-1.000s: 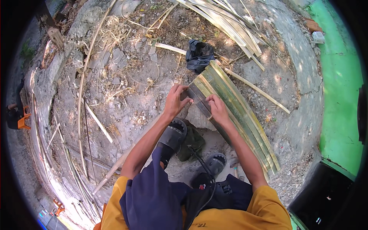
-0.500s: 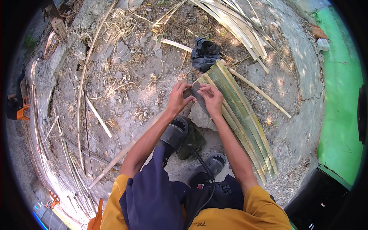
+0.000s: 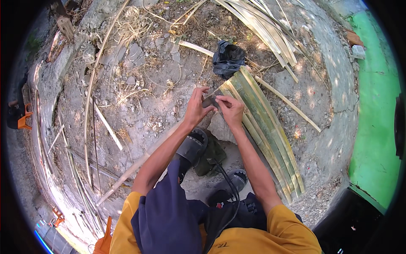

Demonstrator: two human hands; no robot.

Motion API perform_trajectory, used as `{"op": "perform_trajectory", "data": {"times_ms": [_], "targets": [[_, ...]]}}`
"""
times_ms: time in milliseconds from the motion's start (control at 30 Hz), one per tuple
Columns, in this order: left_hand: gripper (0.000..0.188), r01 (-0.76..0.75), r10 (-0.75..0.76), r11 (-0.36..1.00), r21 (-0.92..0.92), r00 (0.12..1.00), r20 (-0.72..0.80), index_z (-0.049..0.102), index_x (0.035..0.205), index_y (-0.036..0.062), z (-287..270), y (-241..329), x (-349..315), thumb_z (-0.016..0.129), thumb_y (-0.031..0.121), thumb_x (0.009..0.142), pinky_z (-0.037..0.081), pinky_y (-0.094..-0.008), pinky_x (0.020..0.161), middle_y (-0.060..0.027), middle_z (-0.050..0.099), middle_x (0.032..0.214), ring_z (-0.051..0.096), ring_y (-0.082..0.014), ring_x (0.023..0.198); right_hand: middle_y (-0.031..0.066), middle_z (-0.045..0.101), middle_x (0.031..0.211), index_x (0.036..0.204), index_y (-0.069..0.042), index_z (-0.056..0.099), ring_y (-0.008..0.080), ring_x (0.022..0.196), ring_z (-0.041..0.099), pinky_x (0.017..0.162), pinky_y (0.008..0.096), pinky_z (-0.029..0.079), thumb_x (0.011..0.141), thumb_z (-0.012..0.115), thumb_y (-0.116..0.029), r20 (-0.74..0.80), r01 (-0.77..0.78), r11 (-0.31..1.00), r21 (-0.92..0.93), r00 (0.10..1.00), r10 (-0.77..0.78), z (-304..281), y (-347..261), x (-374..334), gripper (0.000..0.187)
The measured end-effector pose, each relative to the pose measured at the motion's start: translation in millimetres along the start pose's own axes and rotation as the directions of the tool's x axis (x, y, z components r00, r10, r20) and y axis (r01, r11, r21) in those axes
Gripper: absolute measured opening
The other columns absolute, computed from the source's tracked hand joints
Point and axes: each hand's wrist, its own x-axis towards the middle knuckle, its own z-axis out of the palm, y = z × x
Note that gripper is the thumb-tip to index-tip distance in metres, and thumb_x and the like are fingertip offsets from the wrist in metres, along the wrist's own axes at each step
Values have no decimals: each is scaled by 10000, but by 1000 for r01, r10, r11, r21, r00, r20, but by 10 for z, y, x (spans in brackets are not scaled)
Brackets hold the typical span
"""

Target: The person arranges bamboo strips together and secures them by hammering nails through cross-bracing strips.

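Above my sandals, both hands work close together on a dark grey flat strip (image 3: pixel 208 101), whose material I cannot make out. My left hand (image 3: pixel 196 108) is curled round its left end, thumb and fingers either side of it. With thumb and fingertips pinched, my right hand (image 3: pixel 231 111) grips the strip's right side. Just right of that hand lie several long split bamboo slats (image 3: pixel 266 131), side by side, green and pale yellow. A crumpled black plastic bag (image 3: pixel 228 59) sits at their far end. Beneath the hands is a flat stone (image 3: pixel 220 127).
More pale bamboo strips (image 3: pixel 258 27) lie at the far right, with a single slat (image 3: pixel 287 103) nearer. Long thin poles (image 3: pixel 91 93) run along the left, near tangled shavings (image 3: pixel 133 25). A green wall (image 3: pixel 376 106) bounds the right side. An orange chair (image 3: pixel 103 239) stands low at left.
My right hand has shifted slightly left, and the dark length that hung below it no longer shows clearly. My left hand stays nearly in place, its fingers a little more spread.
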Motion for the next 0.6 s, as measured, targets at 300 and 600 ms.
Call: {"op": "perform_trajectory", "data": {"times_ms": [300,600], "targets": [[810,-26,25,1000,16,1000,9,597,1262,48,23,-62,6,983,191,564,530,-386,787,-112,631,1124,590,-249,843,127,786,926,1100,41,742,185,889,776,744,307,627,888,761,-2,1,48,999,5,999,-48,36,-95,-2,217],[777,-8,8,1000,-13,1000,18,604,1255,39,7,-22,1,965,143,575,529,-384,799,-110,636,1134,592,-254,853,123,783,907,971,29,708,217,867,787,759,317,633,876,762,8,20,84,994,-74,996,-83,22,-97,-12,111]]}}
